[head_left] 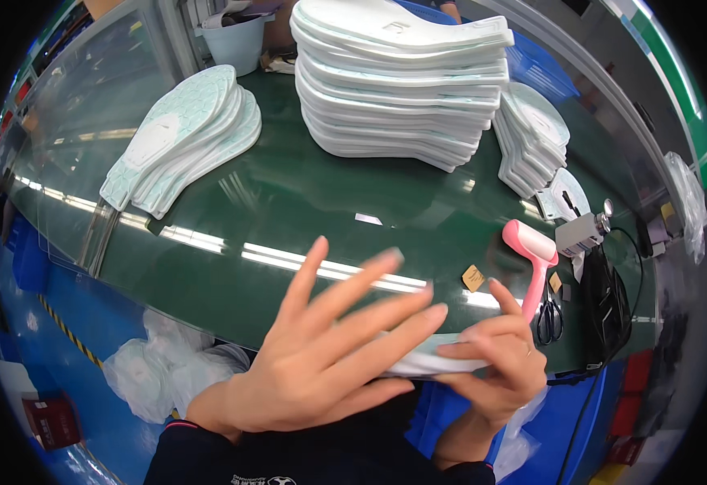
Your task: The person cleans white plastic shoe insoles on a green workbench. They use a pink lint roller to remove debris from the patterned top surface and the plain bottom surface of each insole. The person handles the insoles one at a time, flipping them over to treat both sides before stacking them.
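My right hand [495, 360] pinches the end of a white piece with pale green on its upper side [426, 362], close to my body at the table's near edge. It is seen nearly edge-on and looks like the stacked paddle-shaped panels, though much of it is hidden. Over its left part spreads my left hand [333, 347], fingers apart and slightly blurred; whether the palm touches the piece, I cannot tell. Ahead stands a tall stack of white paddle-shaped panels [398, 97]. Fanned panels with a pale green pattern [187, 137] lie at the left, and a smaller stack [531, 137] at the right.
On the right of the green table [305, 210] are a pink-handled roller [535, 250], black scissors [549, 322], a bottle with a metal top [580, 234] and a black bag [604, 303]. A small tan square [473, 278] lies nearby. Clear plastic bags [167, 368] hang below the left edge.
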### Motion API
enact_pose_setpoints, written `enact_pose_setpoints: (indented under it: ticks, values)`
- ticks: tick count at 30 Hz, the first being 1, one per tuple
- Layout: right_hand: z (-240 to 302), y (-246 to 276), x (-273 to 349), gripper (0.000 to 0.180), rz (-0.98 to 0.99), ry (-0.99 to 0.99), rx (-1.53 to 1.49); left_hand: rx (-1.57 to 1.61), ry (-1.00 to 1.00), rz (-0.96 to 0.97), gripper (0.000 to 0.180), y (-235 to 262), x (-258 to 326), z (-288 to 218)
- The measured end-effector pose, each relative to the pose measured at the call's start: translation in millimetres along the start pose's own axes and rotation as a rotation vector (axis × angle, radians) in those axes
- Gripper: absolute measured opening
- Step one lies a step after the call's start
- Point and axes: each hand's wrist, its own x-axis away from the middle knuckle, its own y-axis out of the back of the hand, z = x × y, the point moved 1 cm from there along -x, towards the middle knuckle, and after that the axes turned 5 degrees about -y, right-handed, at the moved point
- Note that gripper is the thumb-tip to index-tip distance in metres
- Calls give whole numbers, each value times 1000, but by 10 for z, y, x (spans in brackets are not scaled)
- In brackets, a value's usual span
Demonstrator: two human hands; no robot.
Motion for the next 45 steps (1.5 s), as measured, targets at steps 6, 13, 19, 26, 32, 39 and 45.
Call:
enact_pose_setpoints:
  ticks: [6, 13, 19, 26, 32, 39, 45]
  values:
    - [-130, 1, 104, 72, -79, 58, -81, 286, 32, -138, 21, -78, 134, 106]
    - [-195, -267, 514, 84, -248, -634, -909, 699, 0, -523, 27, -151, 277, 252]
    - [45, -226, 264, 82, -581, -557, -888, 657, 79, -395, 26, -195, 405, 222]
    - [107, -112, 288, 80, -620, -488, -727, 570, 90, -311, 30, -181, 403, 142]
    - [158, -134, 226, 87, -609, -527, -720, 578, 223, -414, 27, -254, 447, 116]
    - [84, -124, 233, 93, -299, -182, -569, 443, 255, -265, 30, -409, 545, 417]
    - [125, -118, 226, 91, -247, -149, -529, 364, 240, -168, 27, -445, 572, 455]
